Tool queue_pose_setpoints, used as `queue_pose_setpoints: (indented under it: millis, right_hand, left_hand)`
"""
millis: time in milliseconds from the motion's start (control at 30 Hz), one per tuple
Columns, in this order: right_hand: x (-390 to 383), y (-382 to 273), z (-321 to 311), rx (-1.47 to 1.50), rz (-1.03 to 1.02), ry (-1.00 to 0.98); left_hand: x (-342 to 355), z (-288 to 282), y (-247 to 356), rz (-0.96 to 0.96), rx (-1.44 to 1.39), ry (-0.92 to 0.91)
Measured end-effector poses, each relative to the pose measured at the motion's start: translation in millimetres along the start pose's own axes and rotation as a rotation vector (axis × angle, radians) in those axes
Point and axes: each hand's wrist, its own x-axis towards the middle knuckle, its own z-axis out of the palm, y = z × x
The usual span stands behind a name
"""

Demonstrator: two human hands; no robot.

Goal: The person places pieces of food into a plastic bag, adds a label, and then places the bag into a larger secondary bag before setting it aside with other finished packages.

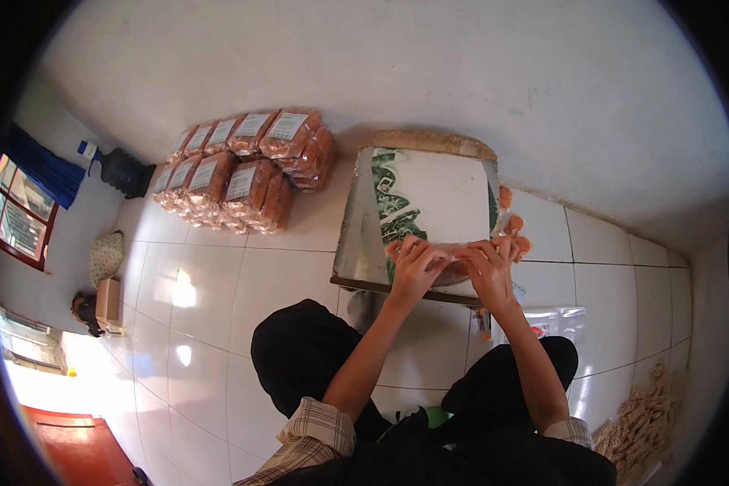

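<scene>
The person sits on the tiled floor [243,283] with knees apart, so that a low board [429,194] covered in green-and-white printed sheet lies straight ahead at twelve o'clock, within easy reach of both arms. Both hands meet at the board's near edge. The left hand [413,263] and the right hand [488,267] are closed, fingers curled narrow, each pinching one end of a clear bag of orange snacks [454,257] that lies flat between them. Holding it from both ends probably keeps the bag's mouth stretched and level on the firm surface; what the fingertips do at the seam is too small to tell.

At about one o'clock from the hands, a few loose orange pieces [512,223] lie at the board's right edge, near the right hand. At ten o'clock, well apart from the board, finished packs of the same orange snacks [243,166] with pale labels are stacked in rows, out of the working area. Beyond them, by the wall, stands a dark water jug [125,170]. At four o'clock, just beside the right knee, lies an empty clear plastic bag [555,320], and farther out at five o'clock a heap of pale, stringy crackers [644,421]. Nothing stands between the hands and the bag; the forearms cover part of the board's near edge.
</scene>
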Motion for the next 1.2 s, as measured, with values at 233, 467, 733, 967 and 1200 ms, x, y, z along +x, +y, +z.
queue_pose_setpoints:
  millis: [233,467,733,967,1200]
  right_hand:
    - [-1.6,-2.8,0.4,-0.053,-0.017,0.011]
    - [-2.3,-5.3,-6.1,0.036,0.106,-0.202]
    - [2.0,14.8,14.3,0.005,0.264,-0.308]
    - [2.1,0.5,16.9,-0.059,0.385,-0.263]
    - [19.1,12.3,26.7,-0.113,0.362,-0.057]
  left_hand:
    - [-1.6,-3.7,10.1,-0.02,0.13,-0.076]
    - [-9.1,-14.9,18.7,-0.069,0.174,-0.227]
    - [16.7,-28.4,14.0,-0.35,0.03,-0.552]
    - [40.1,-9.9,-2.5,-0.472,0.004,-0.759]
    - [71.1,-1.3,-15.3,-0.231,0.003,-0.691]
